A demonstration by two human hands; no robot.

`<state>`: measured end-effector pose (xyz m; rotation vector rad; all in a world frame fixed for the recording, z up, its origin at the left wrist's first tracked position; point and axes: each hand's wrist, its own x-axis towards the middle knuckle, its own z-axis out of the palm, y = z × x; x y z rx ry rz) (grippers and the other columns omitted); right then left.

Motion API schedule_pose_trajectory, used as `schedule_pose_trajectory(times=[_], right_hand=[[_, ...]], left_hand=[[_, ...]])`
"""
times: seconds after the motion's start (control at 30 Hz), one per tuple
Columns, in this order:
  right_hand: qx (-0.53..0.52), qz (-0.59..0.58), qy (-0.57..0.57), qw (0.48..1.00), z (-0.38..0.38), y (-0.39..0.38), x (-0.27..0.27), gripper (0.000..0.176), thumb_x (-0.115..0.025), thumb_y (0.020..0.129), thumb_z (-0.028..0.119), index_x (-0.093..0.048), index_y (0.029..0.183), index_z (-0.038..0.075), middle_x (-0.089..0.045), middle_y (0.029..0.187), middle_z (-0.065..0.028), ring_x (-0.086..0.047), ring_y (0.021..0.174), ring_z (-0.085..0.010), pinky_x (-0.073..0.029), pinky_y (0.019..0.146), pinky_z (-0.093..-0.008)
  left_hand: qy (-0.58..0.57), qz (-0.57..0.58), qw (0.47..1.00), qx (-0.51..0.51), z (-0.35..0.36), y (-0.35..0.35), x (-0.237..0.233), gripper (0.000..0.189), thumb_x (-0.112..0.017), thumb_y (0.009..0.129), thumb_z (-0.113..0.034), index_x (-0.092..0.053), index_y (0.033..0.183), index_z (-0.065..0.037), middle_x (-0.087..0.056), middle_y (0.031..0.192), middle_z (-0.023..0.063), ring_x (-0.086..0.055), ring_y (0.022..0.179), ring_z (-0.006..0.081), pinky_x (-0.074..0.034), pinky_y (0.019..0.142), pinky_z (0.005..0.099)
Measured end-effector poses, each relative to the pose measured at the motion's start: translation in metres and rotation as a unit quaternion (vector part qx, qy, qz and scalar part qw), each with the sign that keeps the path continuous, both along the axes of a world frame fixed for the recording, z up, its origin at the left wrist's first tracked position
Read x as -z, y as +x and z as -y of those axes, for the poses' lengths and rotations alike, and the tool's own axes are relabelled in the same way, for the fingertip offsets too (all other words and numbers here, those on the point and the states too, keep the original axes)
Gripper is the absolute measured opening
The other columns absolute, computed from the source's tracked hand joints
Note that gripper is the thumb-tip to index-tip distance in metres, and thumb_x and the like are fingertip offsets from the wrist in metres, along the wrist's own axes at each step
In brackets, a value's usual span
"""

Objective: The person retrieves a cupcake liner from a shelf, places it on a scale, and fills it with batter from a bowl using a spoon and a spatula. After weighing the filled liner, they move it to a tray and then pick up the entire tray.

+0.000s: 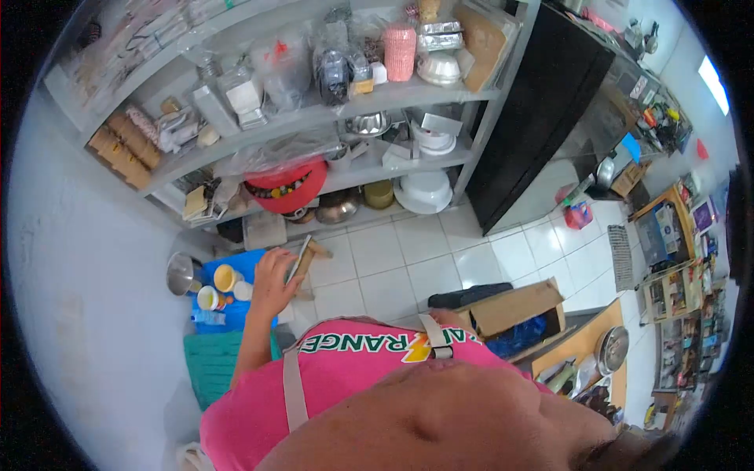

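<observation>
My left hand [275,276] reaches forward at the left, its fingers slightly bent and apart. Just beside it is a small wooden stool [314,250] with a pale top edge; whether the fingertips touch it is unclear. Left of the hand, a blue surface [250,261] bears a metal pot [185,274], a yellow container [225,278] and a yellow-and-white cup [208,297]. A small patch of skin, apparently my right hand [448,317], shows beyond my pink shirt near an open cardboard box [514,306]; its fingers are hidden.
Grey shelves [377,100] with packaged goods, pans and a red tray [287,188] run across the front. A tall black cabinet [542,110] stands to their right. White tiles [393,255] cover the floor. At lower right, a wooden table [583,343] holds a round metal pan [613,350].
</observation>
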<state>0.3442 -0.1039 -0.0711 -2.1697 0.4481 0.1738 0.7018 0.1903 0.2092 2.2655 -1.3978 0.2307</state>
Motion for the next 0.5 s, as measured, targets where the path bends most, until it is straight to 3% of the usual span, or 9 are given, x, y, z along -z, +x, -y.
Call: schedule_pose_trajectory(times=[0.07, 0.13, 0.2, 0.23, 0.3, 0.4, 0.43, 0.5], right_hand=[[-0.02, 0.023, -0.003, 1.0, 0.01, 0.017, -0.004, 0.022, -0.063, 0.083, 0.022, -0.063, 0.099, 0.006, -0.066, 0.092, -0.0166, -0.064, 0.09, -0.0348, -0.05, 0.073, -0.0402], [-0.002, -0.03, 0.034, 0.999, 0.03, 0.039, -0.024, 0.026, -0.067, 0.081, 0.024, -0.063, 0.097, 0.004, -0.066, 0.093, -0.0179, -0.065, 0.089, -0.035, -0.05, 0.073, -0.0411], [0.178, 0.033, 0.023, 0.983, 0.019, 0.06, -0.083, 0.031, -0.069, 0.079, 0.027, -0.063, 0.097, 0.003, -0.066, 0.093, -0.0206, -0.064, 0.088, -0.0372, -0.05, 0.074, -0.0425], [0.188, 0.041, 0.021, 0.981, 0.021, 0.079, -0.102, 0.031, -0.069, 0.079, 0.027, -0.063, 0.097, 0.003, -0.066, 0.093, -0.0206, -0.064, 0.088, -0.0372, -0.05, 0.074, -0.0425], [0.302, -0.073, -0.038, 0.95, 0.023, 0.097, -0.13, 0.037, -0.07, 0.078, 0.03, -0.063, 0.099, 0.001, -0.066, 0.093, -0.0227, -0.064, 0.089, -0.0382, -0.051, 0.076, -0.0425], [0.335, -0.012, 0.018, 0.942, 0.027, 0.104, -0.087, 0.04, -0.071, 0.078, 0.032, -0.063, 0.101, 0.0, -0.067, 0.091, -0.0216, -0.065, 0.089, -0.0383, -0.051, 0.077, -0.0419], [0.331, -0.051, -0.015, 0.942, 0.02, 0.119, -0.121, 0.042, -0.071, 0.077, 0.033, -0.062, 0.102, 0.0, -0.068, 0.092, -0.0207, -0.065, 0.089, -0.0374, -0.051, 0.077, -0.0419], [0.335, -0.064, -0.014, 0.94, 0.026, 0.117, -0.076, 0.043, -0.071, 0.077, 0.033, -0.062, 0.104, 0.001, -0.068, 0.092, -0.0204, -0.065, 0.088, -0.0369, -0.051, 0.077, -0.042]], left_hand=[[0.021, -0.016, 1.0, 0.011, 0.021, 0.038, 0.009, 0.042, -0.073, 0.075, -0.023, -0.057, 0.111, -0.007, -0.053, 0.122, 0.0135, -0.048, 0.116, 0.035, -0.037, 0.098, 0.046], [-0.001, -0.007, 0.998, 0.055, 0.057, 0.082, 0.003, 0.041, -0.073, 0.075, -0.023, -0.058, 0.11, -0.008, -0.053, 0.122, 0.0131, -0.047, 0.117, 0.0348, -0.037, 0.098, 0.0459], [-0.017, 0.024, 0.993, 0.113, 0.097, 0.122, -0.016, 0.039, -0.072, 0.075, -0.022, -0.058, 0.109, -0.009, -0.052, 0.124, 0.0123, -0.046, 0.12, 0.0343, -0.037, 0.099, 0.0458], [-0.021, 0.047, 0.99, 0.131, 0.124, 0.146, -0.036, 0.038, -0.072, 0.076, -0.022, -0.058, 0.109, -0.01, -0.051, 0.124, 0.0119, -0.044, 0.122, 0.0341, -0.037, 0.099, 0.0458], [-0.03, 0.106, 0.978, 0.177, 0.174, 0.19, -0.065, 0.039, -0.071, 0.076, -0.022, -0.058, 0.112, -0.01, -0.051, 0.126, 0.0116, -0.043, 0.124, 0.0338, -0.036, 0.101, 0.0454], [-0.09, 0.145, 0.958, 0.228, 0.252, 0.231, -0.123, 0.039, -0.071, 0.077, -0.022, -0.059, 0.111, -0.01, -0.05, 0.126, 0.0117, -0.043, 0.124, 0.0329, -0.037, 0.102, 0.045], [-0.115, 0.165, 0.949, 0.244, 0.278, 0.245, -0.134, 0.038, -0.071, 0.077, -0.022, -0.059, 0.11, -0.01, -0.051, 0.125, 0.0117, -0.043, 0.124, 0.0327, -0.037, 0.102, 0.0449], [-0.093, 0.155, 0.947, 0.265, 0.336, 0.27, -0.166, 0.036, -0.069, 0.08, -0.023, -0.059, 0.112, -0.01, -0.05, 0.129, 0.0108, -0.043, 0.125, 0.0338, -0.035, 0.104, 0.0452]])
